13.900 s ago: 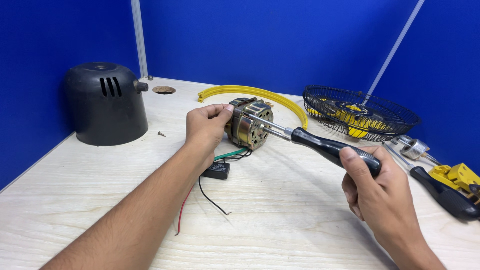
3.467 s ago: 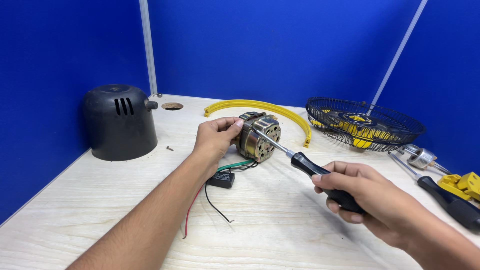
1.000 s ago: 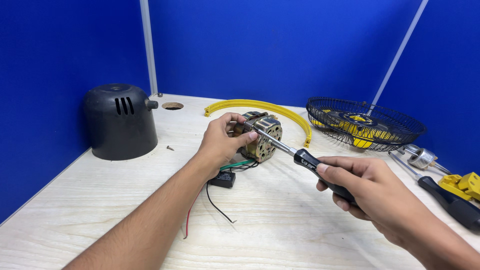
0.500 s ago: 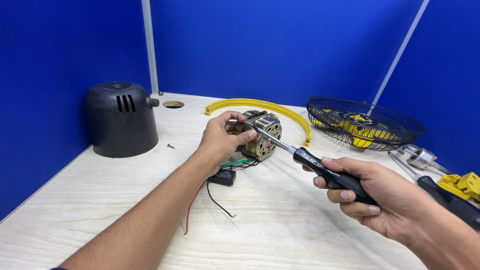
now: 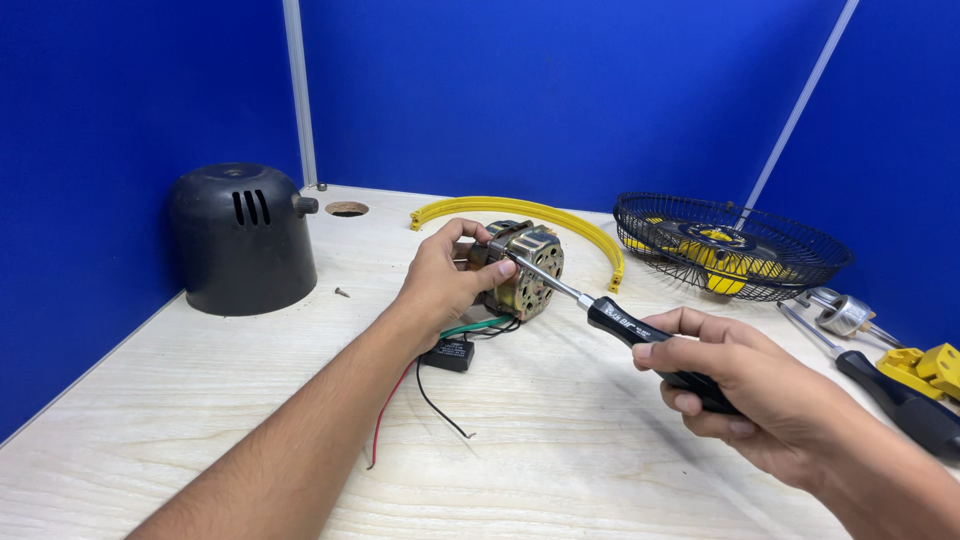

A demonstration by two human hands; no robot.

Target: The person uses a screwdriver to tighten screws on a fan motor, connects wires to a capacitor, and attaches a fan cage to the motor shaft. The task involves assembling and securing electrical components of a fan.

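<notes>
Gripping the black-handled screwdriver [image 5: 625, 322], the right hand [image 5: 745, 385] slants its shaft up-left, tip on the brass-coloured motor [image 5: 525, 268], which the left hand [image 5: 445, 280] clasps, right of the black domed plastic cover [image 5: 240, 240].

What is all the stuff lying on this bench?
Motor: one, brass and grey, centre, held in the left hand.
Screwdriver: one, black handle, tip at the motor.
Wires: red, black, green, trailing from the motor.
Small box: one, black, on the wires.
Housing cover: one, black, far left.
Curved strip: one, yellow, behind the motor.
Wire guard: one, black, far right, yellow part under it.
Loose screw: one, beside the cover.
Second screwdriver: one, black, right edge.
Left hand: grips the motor.
Right hand: holds the screwdriver.
</notes>
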